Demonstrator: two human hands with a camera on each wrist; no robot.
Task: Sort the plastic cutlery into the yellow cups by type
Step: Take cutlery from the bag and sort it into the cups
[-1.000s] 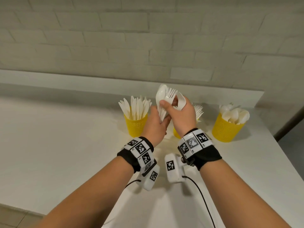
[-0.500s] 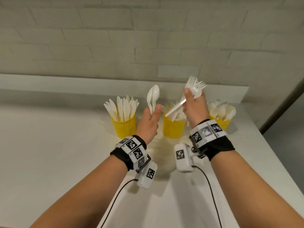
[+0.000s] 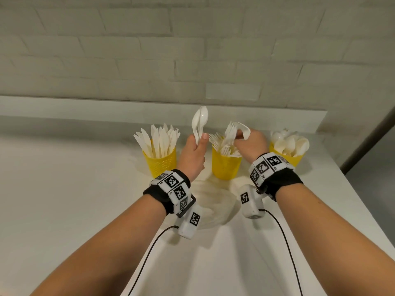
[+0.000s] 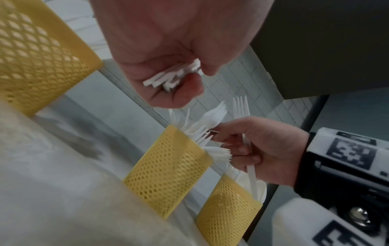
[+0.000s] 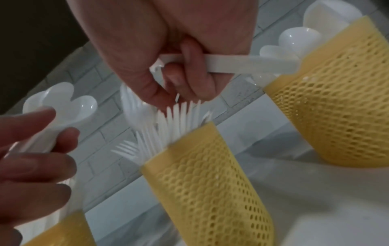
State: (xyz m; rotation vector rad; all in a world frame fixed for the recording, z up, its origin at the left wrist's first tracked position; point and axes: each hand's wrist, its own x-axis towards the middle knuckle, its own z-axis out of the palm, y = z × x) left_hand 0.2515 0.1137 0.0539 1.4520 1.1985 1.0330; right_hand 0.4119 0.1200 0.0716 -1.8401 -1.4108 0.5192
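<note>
Both grips closed — left hand point(image 3: 193, 155) round spoons point(image 3: 199, 122), right hand point(image 3: 252, 141) on forks point(image 3: 230, 130) over the fork-filled middle cup point(image 3: 225, 165).

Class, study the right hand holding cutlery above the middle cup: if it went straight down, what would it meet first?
Probably the forks standing in the middle cup, directly beneath the right hand; exact depth is unclear.

my left hand point(image 3: 193, 153) fills the gap between the knife cup point(image 3: 160, 162) and the fork cup point(image 3: 226, 165). my right hand point(image 3: 251, 141) hangs over the fork cup's mouth, which is packed with upright tines. the spoon cup point(image 3: 286, 158) stands just right of it. the counter point(image 3: 64, 189) lies open on my left; a ledge point(image 3: 85, 105) closes the back.
</note>
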